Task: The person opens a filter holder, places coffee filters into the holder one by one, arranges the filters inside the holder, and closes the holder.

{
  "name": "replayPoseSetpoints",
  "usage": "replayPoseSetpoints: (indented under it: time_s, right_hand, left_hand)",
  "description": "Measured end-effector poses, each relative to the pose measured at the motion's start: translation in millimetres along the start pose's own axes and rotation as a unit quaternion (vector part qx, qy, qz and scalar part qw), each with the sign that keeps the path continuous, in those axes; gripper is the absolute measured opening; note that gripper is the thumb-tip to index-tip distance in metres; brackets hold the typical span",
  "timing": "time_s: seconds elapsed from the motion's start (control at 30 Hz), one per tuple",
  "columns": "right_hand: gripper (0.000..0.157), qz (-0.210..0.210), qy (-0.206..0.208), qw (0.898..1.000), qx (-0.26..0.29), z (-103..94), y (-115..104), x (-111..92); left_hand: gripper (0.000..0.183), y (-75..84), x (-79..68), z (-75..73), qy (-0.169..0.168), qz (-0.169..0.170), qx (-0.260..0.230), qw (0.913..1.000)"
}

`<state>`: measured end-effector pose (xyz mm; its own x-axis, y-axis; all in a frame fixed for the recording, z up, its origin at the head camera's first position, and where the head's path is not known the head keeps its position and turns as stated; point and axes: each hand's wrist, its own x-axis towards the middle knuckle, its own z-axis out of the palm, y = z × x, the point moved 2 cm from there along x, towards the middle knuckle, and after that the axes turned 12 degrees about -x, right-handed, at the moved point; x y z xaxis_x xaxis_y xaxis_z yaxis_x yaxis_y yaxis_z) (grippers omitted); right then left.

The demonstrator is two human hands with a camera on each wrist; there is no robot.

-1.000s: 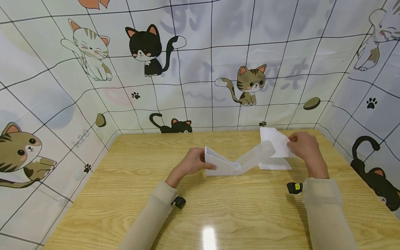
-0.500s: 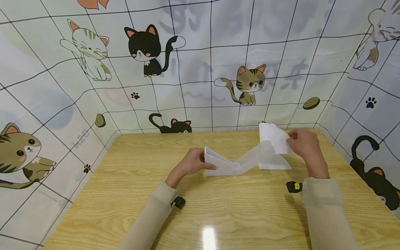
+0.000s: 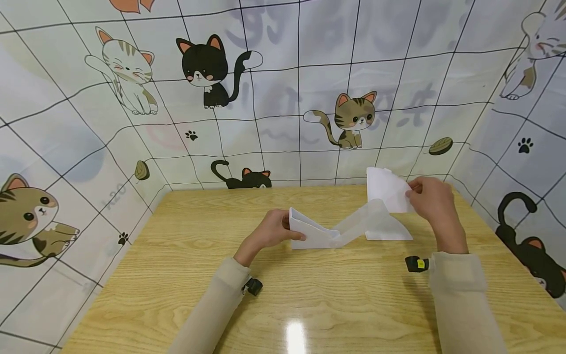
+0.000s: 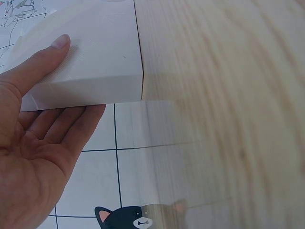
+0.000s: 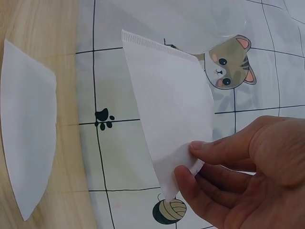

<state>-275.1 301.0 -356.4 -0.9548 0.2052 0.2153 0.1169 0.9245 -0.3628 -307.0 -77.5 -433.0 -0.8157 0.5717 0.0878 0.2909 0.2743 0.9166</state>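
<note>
My left hand (image 3: 270,229) grips a white wedge-shaped case (image 3: 311,235), thumb on its near face and fingers behind. In the left wrist view the case (image 4: 95,52) stands at the table, its broad face toward the camera. A translucent flap (image 3: 360,220) slants up from its right end. My right hand (image 3: 431,199) pinches a white paper coffee filter (image 3: 385,189) by its right edge, raised above the table. The right wrist view shows the filter's (image 5: 171,100) crimped edge. Below it, another white filter-shaped piece (image 3: 389,231) is on the table, partly covered by the flap.
The wood-grain table (image 3: 212,216) is glossy and reflects light near the front. A cat-printed sheet (image 3: 274,118) rises behind the table and along both sides. Dark wrist cameras (image 3: 417,264) sit by the cuffs.
My right hand has risen a little with the coffee filter, widening the gap to the white piece below. The left hand, case and flap have stayed in place.
</note>
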Motion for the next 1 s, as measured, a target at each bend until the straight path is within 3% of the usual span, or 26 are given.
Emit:
replayPoseSetpoints:
  time_s: [1.0]
  right_hand:
    - [0.030,-0.019,0.079,0.996,0.027,-25.2,-27,-13]
  left_hand:
    - [0.032,-0.4,-0.8,0.2,0.003,0.001,0.001,1.0000]
